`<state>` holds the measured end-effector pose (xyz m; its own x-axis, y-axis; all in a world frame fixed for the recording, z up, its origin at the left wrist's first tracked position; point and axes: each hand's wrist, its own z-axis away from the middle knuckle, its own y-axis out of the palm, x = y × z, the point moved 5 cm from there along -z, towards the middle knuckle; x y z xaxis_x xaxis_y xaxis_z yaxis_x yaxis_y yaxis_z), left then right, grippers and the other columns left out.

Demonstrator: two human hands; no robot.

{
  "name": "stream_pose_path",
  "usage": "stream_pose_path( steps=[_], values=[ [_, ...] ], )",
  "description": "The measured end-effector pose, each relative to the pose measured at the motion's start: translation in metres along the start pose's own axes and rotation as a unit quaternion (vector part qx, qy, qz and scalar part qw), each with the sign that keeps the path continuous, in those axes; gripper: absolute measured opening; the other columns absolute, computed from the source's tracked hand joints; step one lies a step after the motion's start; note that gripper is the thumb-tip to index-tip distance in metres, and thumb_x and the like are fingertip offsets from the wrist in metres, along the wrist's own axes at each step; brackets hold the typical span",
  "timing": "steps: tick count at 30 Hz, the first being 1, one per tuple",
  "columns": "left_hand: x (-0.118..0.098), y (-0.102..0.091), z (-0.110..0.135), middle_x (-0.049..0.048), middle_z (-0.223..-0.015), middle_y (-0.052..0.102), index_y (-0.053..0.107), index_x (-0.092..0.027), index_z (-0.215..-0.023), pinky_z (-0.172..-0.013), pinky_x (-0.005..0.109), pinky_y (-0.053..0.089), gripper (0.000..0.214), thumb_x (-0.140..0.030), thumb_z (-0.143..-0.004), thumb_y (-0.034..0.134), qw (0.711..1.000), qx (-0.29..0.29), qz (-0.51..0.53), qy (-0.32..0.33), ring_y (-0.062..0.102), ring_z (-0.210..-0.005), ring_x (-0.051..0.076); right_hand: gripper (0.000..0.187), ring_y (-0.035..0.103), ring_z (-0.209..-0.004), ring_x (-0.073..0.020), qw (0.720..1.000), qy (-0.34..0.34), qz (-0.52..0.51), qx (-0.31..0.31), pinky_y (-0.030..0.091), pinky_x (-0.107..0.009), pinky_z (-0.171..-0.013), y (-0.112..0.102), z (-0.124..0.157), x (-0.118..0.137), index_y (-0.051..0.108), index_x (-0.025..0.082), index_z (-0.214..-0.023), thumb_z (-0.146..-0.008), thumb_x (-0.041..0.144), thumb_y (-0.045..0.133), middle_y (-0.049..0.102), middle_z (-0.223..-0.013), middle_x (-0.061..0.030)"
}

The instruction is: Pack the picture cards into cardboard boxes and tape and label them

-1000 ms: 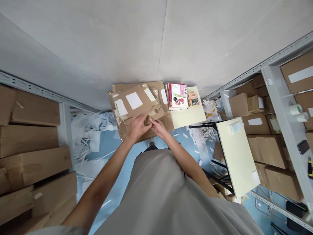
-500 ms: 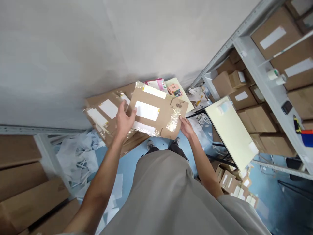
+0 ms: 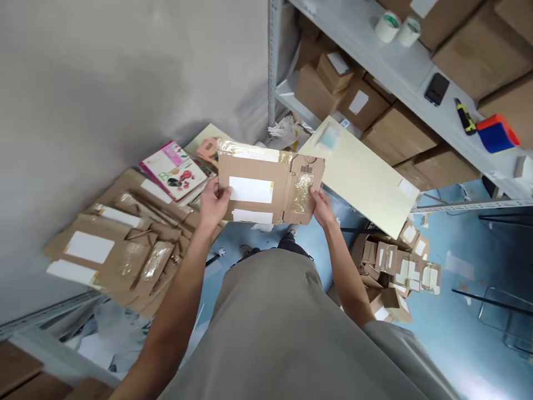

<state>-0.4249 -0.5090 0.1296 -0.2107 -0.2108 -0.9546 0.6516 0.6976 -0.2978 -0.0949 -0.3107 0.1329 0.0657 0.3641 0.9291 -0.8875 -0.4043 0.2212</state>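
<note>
Between my two hands I hold up a flattened cardboard box [image 3: 258, 166] with white label patches and shiny clear tape. My left hand [image 3: 214, 205] grips its left edge, thumb on the front face. At the right edge, my right hand [image 3: 322, 208] pinches the flap beside a taped patch. Fingers behind the cardboard are partly hidden. To the left lies a pile of flattened cardboard boxes [image 3: 129, 264], also taped and labelled. Beyond it rests a booklet [image 3: 175, 172] with a pink edge and printed fruit.
A pale table [image 3: 366, 178] stands to the right, before a shelf [image 3: 416, 72] bearing tape rolls [image 3: 388, 26], a black phone-like object [image 3: 437, 89] and a yellow-black cutter [image 3: 465, 118]. Small cardboard boxes [image 3: 387, 261] heap on the blue floor. Plastic scraps [image 3: 112, 328] lie lower left.
My view has turned to the right, so the pile and booklet appear further left. The held cardboard now sits more level, and my left hand has settled on its left edge.
</note>
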Motion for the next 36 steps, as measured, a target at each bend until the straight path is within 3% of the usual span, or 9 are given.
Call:
stream_pose_path(
  steps=[4, 9, 14, 19, 27, 33, 36],
  values=[
    [-0.022, 0.088, -0.023, 0.0074, -0.107, 0.082, 0.066, -0.021, -0.119, -0.098, 0.039, 0.063, 0.041, -0.041, -0.085, 0.077, 0.999, 0.014, 0.029, -0.032, 0.077, -0.099, 0.024, 0.065, 0.072, -0.141, -0.0331, 0.998, -0.029, 0.050, -0.009, 0.061, -0.049, -0.120, -0.074, -0.025, 0.031, 0.081, 0.031, -0.126, -0.089, 0.085, 0.081, 0.085, -0.134, -0.0030],
    [-0.057, 0.199, -0.046, 0.0083, -0.114, 0.083, 0.064, -0.023, -0.117, -0.100, 0.040, 0.063, 0.040, -0.041, -0.085, 0.077, 0.996, 0.067, 0.046, -0.034, 0.078, -0.106, 0.026, 0.067, 0.071, -0.141, -0.0337, 0.992, -0.080, 0.081, -0.055, 0.059, -0.048, -0.121, -0.167, -0.042, 0.066, 0.078, 0.027, -0.135, -0.097, 0.083, 0.074, 0.083, -0.139, -0.0070],
    [-0.090, 0.278, -0.065, 0.0102, -0.121, 0.083, 0.062, -0.023, -0.123, -0.104, 0.042, 0.063, 0.042, -0.044, -0.090, 0.077, 0.988, 0.143, 0.049, 0.000, 0.079, -0.116, 0.028, 0.067, 0.075, -0.130, -0.0331, 0.985, -0.104, 0.090, -0.101, 0.061, -0.047, -0.115, -0.237, -0.048, 0.082, 0.077, 0.027, -0.136, -0.095, 0.080, 0.079, 0.085, -0.132, -0.0083],
    [-0.105, 0.321, -0.082, 0.0098, -0.120, 0.083, 0.062, -0.023, -0.123, -0.098, 0.037, 0.063, 0.038, -0.044, -0.094, 0.075, 0.979, 0.198, 0.045, 0.016, 0.079, -0.114, 0.027, 0.060, 0.074, -0.132, -0.0328, 0.977, -0.118, 0.099, -0.144, 0.060, -0.045, -0.115, -0.270, -0.047, 0.091, 0.077, 0.026, -0.131, -0.098, 0.076, 0.079, 0.084, -0.133, -0.0099],
    [-0.098, 0.381, -0.125, 0.0088, -0.109, 0.082, 0.061, -0.025, -0.108, -0.097, 0.039, 0.064, 0.030, -0.040, -0.085, 0.075, 0.966, 0.253, 0.054, -0.019, 0.079, -0.108, 0.028, 0.056, 0.076, -0.126, -0.0318, 0.963, -0.116, 0.134, -0.205, 0.063, -0.046, -0.110, -0.295, -0.074, 0.096, 0.073, 0.027, -0.129, -0.098, 0.073, 0.080, 0.084, -0.132, -0.0107],
    [-0.095, 0.419, -0.155, 0.0073, -0.102, 0.082, 0.063, -0.025, -0.102, -0.096, 0.040, 0.066, 0.027, -0.039, -0.082, 0.074, 0.947, 0.314, 0.048, -0.041, 0.079, -0.108, 0.030, 0.060, 0.077, -0.126, -0.0333, 0.952, -0.091, 0.154, -0.249, 0.061, -0.054, -0.117, -0.313, -0.094, 0.098, 0.073, 0.028, -0.119, -0.089, 0.078, 0.086, 0.084, -0.128, -0.0121],
    [-0.090, 0.436, -0.171, 0.0101, -0.103, 0.082, 0.067, -0.025, -0.102, -0.102, 0.048, 0.065, 0.026, -0.042, -0.085, 0.075, 0.939, 0.343, 0.033, 0.003, 0.080, -0.111, 0.034, 0.064, 0.077, -0.127, -0.0344, 0.942, -0.056, 0.165, -0.286, 0.058, -0.060, -0.122, -0.317, -0.095, 0.095, 0.073, 0.028, -0.113, -0.083, 0.083, 0.087, 0.084, -0.124, -0.0117]
  ],
)
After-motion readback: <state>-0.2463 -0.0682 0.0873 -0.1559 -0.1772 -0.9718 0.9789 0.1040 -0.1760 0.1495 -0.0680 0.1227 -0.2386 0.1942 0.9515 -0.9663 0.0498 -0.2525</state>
